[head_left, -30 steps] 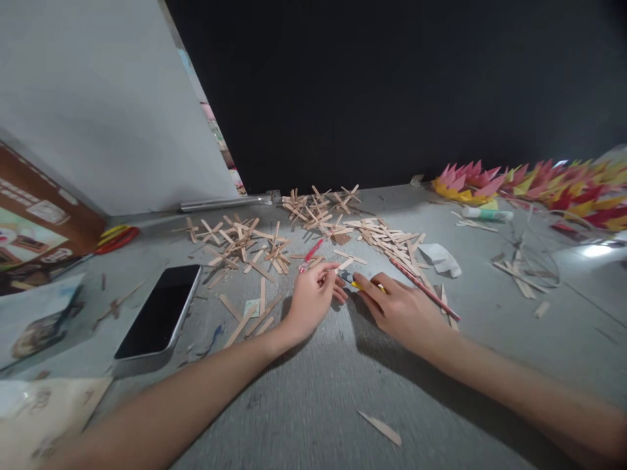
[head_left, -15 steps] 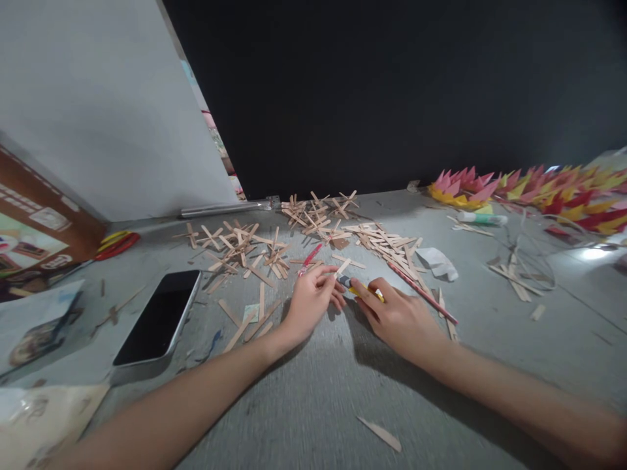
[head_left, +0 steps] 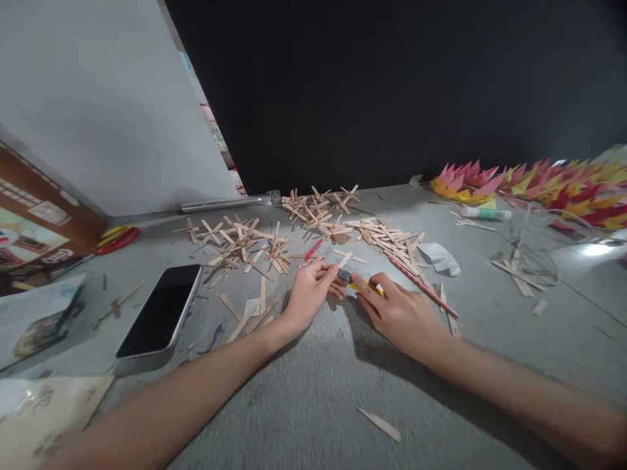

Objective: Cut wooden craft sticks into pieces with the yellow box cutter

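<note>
My left hand (head_left: pixel 312 294) is closed in a pinch on a wooden craft stick (head_left: pixel 345 261), whose pale end sticks up past the fingertips. Close by on the right, my right hand (head_left: pixel 401 313) grips a yellow utility knife (head_left: pixel 359 282) with a grey front end. That grey end is right at the left fingertips and the stick; the blade itself is too small to make out. Behind the hands lie craft sticks joined into small star shapes (head_left: pixel 238 241), and a heap of loose craft sticks (head_left: pixel 389 240). A red pen-like thing (head_left: pixel 313 249) lies just beyond my left hand.
A phone (head_left: pixel 159 312) lies at left, near red-and-yellow-handled scissors (head_left: pixel 116 239) and a brown box (head_left: pixel 39 215). At right are a striped red stick (head_left: pixel 424 287), crumpled tissue (head_left: pixel 439 258), a glue stick (head_left: pixel 486 213) and folded paper petals (head_left: pixel 467 183). A pointed stick piece (head_left: pixel 381 424) lies in front.
Both hands keep their grips and stay close together, with the knife's grey end still at the stick. The whole view has shifted very slightly.
</note>
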`<state>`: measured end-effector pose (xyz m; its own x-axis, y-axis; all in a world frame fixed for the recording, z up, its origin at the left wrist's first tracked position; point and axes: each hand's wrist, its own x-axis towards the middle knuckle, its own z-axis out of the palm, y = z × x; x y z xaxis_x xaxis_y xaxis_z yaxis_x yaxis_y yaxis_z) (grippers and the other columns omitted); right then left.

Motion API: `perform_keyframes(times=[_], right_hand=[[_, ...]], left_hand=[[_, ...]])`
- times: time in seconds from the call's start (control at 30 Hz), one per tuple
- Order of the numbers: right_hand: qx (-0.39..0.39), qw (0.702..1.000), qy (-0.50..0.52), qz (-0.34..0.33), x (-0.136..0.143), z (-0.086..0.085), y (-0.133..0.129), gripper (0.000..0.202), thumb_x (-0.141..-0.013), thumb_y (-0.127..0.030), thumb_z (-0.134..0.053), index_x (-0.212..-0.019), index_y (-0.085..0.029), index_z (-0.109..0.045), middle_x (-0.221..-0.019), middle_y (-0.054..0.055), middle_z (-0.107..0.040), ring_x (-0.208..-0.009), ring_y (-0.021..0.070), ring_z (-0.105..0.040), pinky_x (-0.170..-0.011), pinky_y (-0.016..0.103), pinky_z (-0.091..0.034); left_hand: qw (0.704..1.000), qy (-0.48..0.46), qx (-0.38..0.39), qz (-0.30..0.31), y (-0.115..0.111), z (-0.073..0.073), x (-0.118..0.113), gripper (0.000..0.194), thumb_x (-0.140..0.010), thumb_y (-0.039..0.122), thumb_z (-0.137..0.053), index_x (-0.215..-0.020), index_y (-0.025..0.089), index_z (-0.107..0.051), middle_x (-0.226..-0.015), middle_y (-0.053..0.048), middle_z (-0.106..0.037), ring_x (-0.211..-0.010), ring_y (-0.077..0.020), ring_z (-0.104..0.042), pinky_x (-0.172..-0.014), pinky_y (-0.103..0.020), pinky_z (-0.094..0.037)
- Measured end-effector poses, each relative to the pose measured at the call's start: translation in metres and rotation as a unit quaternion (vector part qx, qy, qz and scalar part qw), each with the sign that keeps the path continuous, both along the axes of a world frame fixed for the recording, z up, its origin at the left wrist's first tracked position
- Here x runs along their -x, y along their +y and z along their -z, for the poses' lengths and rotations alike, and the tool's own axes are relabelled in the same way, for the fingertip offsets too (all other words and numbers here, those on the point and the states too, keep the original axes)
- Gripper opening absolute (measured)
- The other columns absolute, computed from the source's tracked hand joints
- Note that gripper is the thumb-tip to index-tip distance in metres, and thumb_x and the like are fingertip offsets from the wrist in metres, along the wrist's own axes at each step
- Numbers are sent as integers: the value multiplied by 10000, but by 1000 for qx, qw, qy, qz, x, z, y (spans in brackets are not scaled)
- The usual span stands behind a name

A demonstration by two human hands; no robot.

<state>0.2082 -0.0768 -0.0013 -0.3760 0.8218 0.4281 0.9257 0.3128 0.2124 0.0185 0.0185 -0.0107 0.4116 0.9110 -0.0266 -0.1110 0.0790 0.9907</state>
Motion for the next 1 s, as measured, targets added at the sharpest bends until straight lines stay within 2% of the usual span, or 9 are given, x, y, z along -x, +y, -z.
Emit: perform_keyframes(times=[0.23,0.53,0.73,1.0], right_hand=[[4,1000,7,-3,0,-1,-1,388,-1091,-240,-529,-1453,-189,-656,-1048,100,-734,-690,151,-658,-495,292,-330],[9,1000,3,-4,-1,1,-2,423,-1062,-192,-551,-1478,-185,-633,-1107,107,-728,-695,163,-663,-502,297,-371],[-10,1000,21,-2,-1,4,0,384,-1094,-238,-527,-1451,-200,-661,-1072,90,-731,-626,137,-625,-496,294,-350],[-3,999,39,-6,-2,8,1,398,-1090,-228,-515,-1464,-193,-648,-1106,110,-720,-678,153,-641,-516,290,-400]], left_hand=[[1000,-9,12,-7,2,3,-1,260,-946,401,-709,-899,149,-665,-693,-49,-733,-557,-164,-710,-550,-267,-574],[1000,-2,11,-12,1,-1,-1,238,-927,387,-707,-853,169,-647,-682,-45,-732,-554,-160,-704,-533,-259,-555],[1000,-14,23,-9,3,1,0,231,-929,380,-709,-856,168,-651,-691,-49,-733,-550,-160,-700,-516,-259,-546],[999,-9,52,-9,3,-3,1,209,-938,354,-704,-863,166,-650,-719,-54,-741,-554,-151,-700,-527,-256,-541]])
